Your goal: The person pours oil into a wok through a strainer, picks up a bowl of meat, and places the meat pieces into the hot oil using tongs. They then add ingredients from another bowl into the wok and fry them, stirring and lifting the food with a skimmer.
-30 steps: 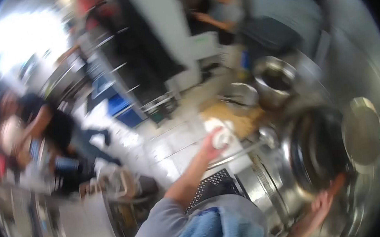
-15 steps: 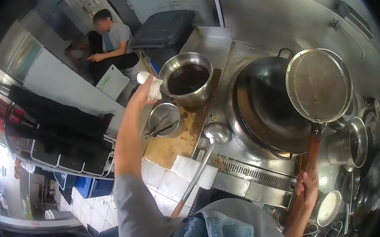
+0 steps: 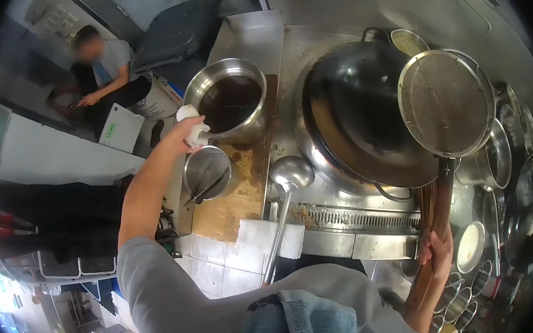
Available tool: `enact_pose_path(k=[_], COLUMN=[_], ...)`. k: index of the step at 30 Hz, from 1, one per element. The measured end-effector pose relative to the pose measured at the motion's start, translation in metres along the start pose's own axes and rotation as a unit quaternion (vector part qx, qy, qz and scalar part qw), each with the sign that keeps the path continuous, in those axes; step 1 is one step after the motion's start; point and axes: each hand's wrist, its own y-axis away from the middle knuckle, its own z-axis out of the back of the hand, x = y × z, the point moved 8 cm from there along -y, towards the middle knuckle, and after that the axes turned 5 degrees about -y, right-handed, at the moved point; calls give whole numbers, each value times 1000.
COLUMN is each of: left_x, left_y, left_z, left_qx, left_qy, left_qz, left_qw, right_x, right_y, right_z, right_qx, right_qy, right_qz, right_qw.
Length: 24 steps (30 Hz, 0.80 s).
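My left hand is closed on a white cloth, at the left rim of a steel pot of dark liquid. Whether it also grips a pot handle under the cloth is hidden. Just below stands a smaller steel pot with utensils leaning in it. On the right, my right hand wraps round the wooden handle of a round mesh strainer. The strainer's mesh overlaps the right edge of a large dark wok on the stove.
A steel ladle lies with its shaft toward me, across a folded white towel. Several bowls and pans crowd the right, including a white-filled bowl. A seated person is at the back left, near a lidded bin.
The camera view has turned and shifted, so the scene sits differently. My left hand with the cloth is now lower against the pot's left rim. My right hand keeps the strainer's handle.
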Motion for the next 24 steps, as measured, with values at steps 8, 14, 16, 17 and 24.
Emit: enact_pose_path(k=[8,14,16,17,24], left_x=[-7,-19,-25,-31,-65], left_y=[-15,-4,5,14,65], left_z=[9,3,2,-1,-10], left_qx=[-87,-125,-141,-146,-133], left_qy=[108,69,54,49,9], left_qz=[-185,-169,-167,-171,-205], left_qw=[973,975,974,973,970], right_x=[7,8,1,4,13], right_y=[11,23,21,20,6], right_z=[-12,-21,-14,-17,-47], right_qx=[27,27,33,32,76], right_qy=[-8,-22,-16,-28,-147], right_qz=[5,-19,-30,-28,-84], right_qw=[1000,999,999,999,983])
